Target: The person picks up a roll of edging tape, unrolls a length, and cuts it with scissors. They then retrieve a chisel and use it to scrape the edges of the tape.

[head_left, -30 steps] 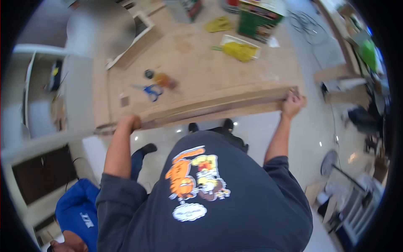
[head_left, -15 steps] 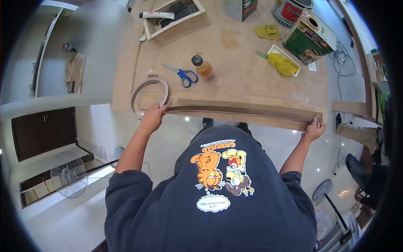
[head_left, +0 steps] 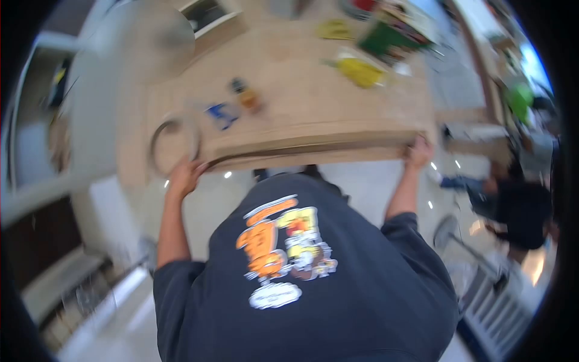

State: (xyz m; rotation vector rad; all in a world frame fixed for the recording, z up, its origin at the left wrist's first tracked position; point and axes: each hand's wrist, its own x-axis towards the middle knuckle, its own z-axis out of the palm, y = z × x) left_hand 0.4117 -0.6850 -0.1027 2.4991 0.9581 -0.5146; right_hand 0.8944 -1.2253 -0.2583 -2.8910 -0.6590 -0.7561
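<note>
A long brown edge-banding strip [head_left: 313, 145] stretches between my hands along a narrow wooden board [head_left: 338, 137] at the table's near edge. My left hand [head_left: 184, 175] pinches the strip beside its coiled roll [head_left: 154, 146], which lies on the table. At the far right end, my right hand [head_left: 419, 152] is closed on the strip's end against the board; its fingertips are blurred. Beyond the roll lie blue-handled scissors [head_left: 222, 115] and a small bottle of amber liquid [head_left: 246, 98] with a dark cap.
On the wooden table [head_left: 283, 72] are a wooden box [head_left: 220, 30], a yellow cloth [head_left: 360, 72] on a white tray, another yellow cloth [head_left: 335, 29], and a green can [head_left: 392, 37]. A person [head_left: 522, 205] is at the right, near a stand fan [head_left: 446, 232].
My view has turned and blurred, shifting the table and its objects leftward. Both hands keep their hold on the strip, which now bows slightly near my left hand.
</note>
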